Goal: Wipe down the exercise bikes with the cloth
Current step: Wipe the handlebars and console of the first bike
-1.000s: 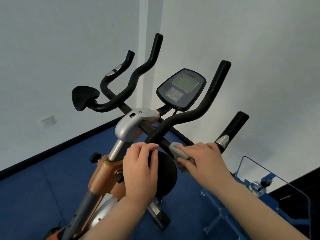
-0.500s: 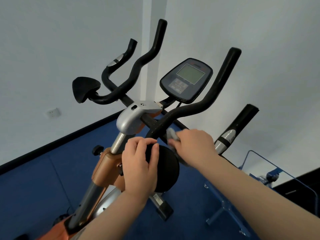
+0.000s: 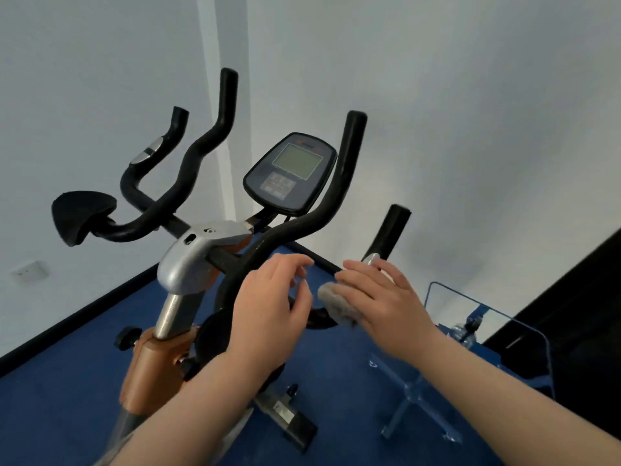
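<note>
Soft, even light; faint shadows; hands [image 3: 336, 297] motion-blurred; wide-angle bending at edges.

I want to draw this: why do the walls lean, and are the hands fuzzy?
Head view: the wide-angle lens tilts and bends the walls; the left hand looks slightly motion-smeared at its fingers, as does the cloth under the right hand; the console stays fairly sharp.

Pale walls [image 3: 453, 95] meeting at a corner, blue floor [image 3: 67, 398], black skirting [image 3: 77, 314], wall socket [image 3: 30, 272]
</note>
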